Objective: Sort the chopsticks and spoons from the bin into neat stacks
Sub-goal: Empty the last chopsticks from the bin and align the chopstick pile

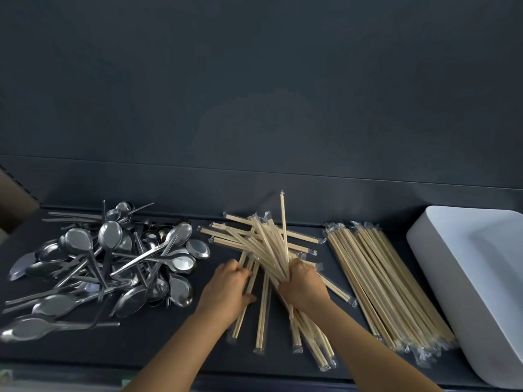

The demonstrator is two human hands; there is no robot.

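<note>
- Right hand (304, 287): fingers curled round a fanned chopstick bunch (266, 247).
- Left hand (229, 287): fingers curled onto loose chopsticks (239, 321).
- Spoons (113, 264) heaped left; neat stack (387, 284) beside bin (467, 278).

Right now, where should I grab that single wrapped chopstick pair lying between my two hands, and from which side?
Pinch the wrapped chopstick pair across its near half, coming from above. It lies flat, pointing away from you. That half rests alone on the dark surface, while its far end runs under the fanned bundle in your right hand.
</note>
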